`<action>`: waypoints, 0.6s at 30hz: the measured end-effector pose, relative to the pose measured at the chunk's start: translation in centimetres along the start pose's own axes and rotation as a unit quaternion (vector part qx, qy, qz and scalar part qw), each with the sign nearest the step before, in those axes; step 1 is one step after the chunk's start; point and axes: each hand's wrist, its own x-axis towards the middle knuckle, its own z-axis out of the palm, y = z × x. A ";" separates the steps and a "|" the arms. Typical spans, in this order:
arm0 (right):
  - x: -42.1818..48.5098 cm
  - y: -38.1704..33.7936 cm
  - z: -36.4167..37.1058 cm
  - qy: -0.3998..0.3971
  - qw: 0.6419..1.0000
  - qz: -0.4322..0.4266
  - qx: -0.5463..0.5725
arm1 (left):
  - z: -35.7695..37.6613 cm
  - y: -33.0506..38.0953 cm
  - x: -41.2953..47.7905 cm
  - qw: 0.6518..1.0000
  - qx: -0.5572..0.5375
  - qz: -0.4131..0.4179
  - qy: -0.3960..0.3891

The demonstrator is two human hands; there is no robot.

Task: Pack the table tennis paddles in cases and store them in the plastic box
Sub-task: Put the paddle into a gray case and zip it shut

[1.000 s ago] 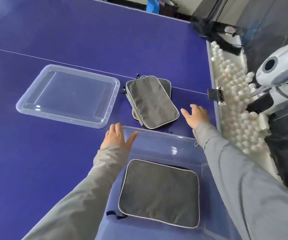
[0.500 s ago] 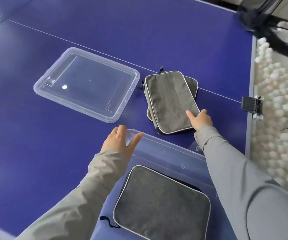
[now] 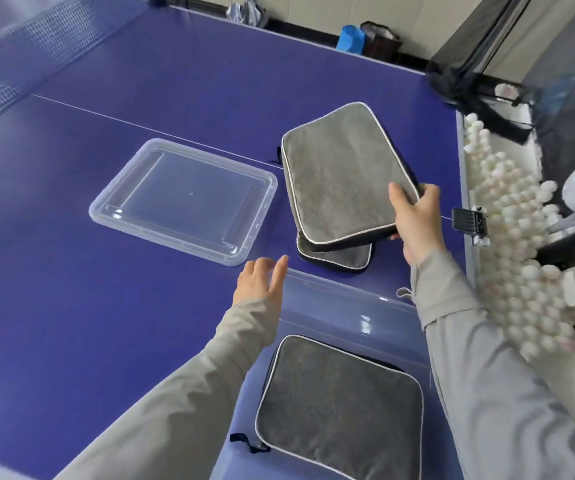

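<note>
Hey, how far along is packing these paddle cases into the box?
Done: one grey fabric case lies in the clear plastic box. In hand: the right hand grips a second grey case, tilted up off a third grey case. Left: both of those, then the clear lid lying on the blue table.

cases (image 3: 341,174) grey, white piping | table (image 3: 71,306) blue | lid (image 3: 182,199) clear

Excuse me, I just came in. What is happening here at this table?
A person is packing grey paddle cases into a clear plastic box. The right hand grips the top case by a corner, tilted up over a second case on the blue table. The left hand lies open at the box's far rim. A third case is already inside; the lid lies aside.
</note>
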 end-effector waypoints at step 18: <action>-29.5 -4.6 30.9 -0.130 0.991 0.015 -0.028 | -37.0 -16.2 7.9 0.902 -0.430 0.045 0.018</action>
